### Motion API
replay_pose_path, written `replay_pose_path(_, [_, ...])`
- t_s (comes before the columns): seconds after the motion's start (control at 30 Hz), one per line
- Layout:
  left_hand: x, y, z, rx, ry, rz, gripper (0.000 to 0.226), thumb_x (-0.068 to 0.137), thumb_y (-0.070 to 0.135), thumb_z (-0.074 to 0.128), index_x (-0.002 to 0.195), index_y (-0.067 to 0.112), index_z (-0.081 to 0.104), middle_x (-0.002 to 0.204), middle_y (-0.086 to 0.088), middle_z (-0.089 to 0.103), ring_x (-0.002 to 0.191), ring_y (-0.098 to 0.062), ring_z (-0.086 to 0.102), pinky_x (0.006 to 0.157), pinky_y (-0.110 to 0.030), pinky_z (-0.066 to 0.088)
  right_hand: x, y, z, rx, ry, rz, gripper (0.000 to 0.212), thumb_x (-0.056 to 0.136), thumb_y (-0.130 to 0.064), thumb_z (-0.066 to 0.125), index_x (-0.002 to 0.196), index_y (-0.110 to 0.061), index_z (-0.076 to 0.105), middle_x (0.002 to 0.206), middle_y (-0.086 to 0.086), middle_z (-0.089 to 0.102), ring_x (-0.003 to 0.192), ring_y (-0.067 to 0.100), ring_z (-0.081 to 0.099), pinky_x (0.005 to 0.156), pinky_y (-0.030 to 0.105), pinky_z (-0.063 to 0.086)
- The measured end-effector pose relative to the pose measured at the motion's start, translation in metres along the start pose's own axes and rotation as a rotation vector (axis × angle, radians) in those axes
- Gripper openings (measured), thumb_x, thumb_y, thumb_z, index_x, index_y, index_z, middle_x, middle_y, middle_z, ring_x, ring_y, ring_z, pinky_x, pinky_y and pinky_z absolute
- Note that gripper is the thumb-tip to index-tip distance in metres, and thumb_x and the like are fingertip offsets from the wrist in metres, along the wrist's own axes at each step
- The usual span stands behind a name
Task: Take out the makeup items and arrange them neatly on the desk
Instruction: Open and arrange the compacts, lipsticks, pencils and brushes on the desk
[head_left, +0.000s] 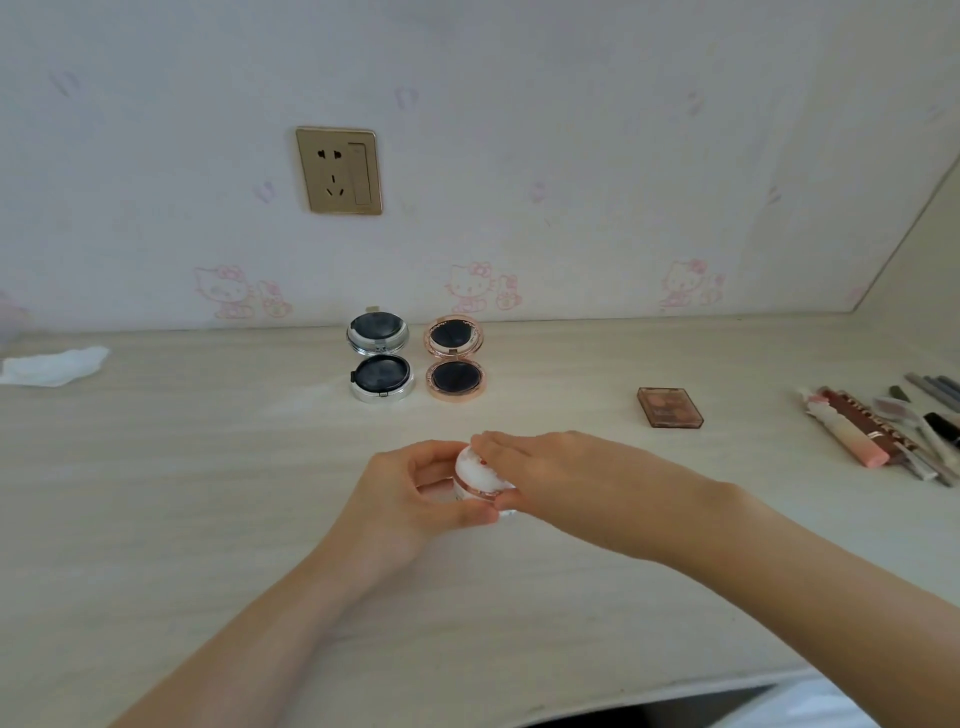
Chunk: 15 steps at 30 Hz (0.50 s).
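A small round white jar (479, 475) with a rose-gold band sits at the middle of the pale wooden desk (208, 493). My left hand (415, 493) curls round its base from the left. My right hand (545, 475) covers its white lid from the right, fingers over the top. A silver compact (380, 364) and a rose-gold compact (455, 358) lie open side by side near the wall. A brown eyeshadow palette (670, 408) lies flat further right.
A pile of lip glosses, pencils and brushes (883, 431) lies at the right edge of the desk. A crumpled white tissue (52, 366) lies at the far left. A gold wall socket (340, 171) is above the compacts. The desk's front edge runs bottom right.
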<state>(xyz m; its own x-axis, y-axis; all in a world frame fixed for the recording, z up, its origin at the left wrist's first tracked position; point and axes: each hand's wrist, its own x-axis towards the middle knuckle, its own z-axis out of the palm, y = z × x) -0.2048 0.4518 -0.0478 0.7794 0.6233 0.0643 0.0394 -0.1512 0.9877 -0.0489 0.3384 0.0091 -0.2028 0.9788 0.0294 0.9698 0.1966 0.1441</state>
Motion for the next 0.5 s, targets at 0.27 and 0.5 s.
replay_pose_path(0.27, [0.000,-0.003,-0.001,0.014,0.003,0.022,0.060,0.059,0.011,0.088,0.113,0.024,0.064,0.107,0.005,0.073,0.103,-0.013,0.068,0.089,-0.018,0.050,0.006,0.007,-0.006,0.198,0.034,0.072,0.020,0.100,-0.024,0.043,0.118,-0.031,0.042,0.112,-0.015,0.054,0.081,0.015,0.048,0.068,0.026,0.038])
replay_pose_path(0.5, [0.001,-0.001,-0.001,0.185,0.098,0.024,0.087,0.051,0.031,0.093,0.127,0.029,0.052,0.110,0.012,0.071,0.114,-0.001,0.058,0.101,-0.029,0.041,0.009,0.007,-0.018,0.397,-0.022,0.089,0.025,0.098,-0.033,0.045,0.118,-0.022,0.054,0.111,-0.007,0.057,0.100,0.016,0.054,0.086,0.037,0.046])
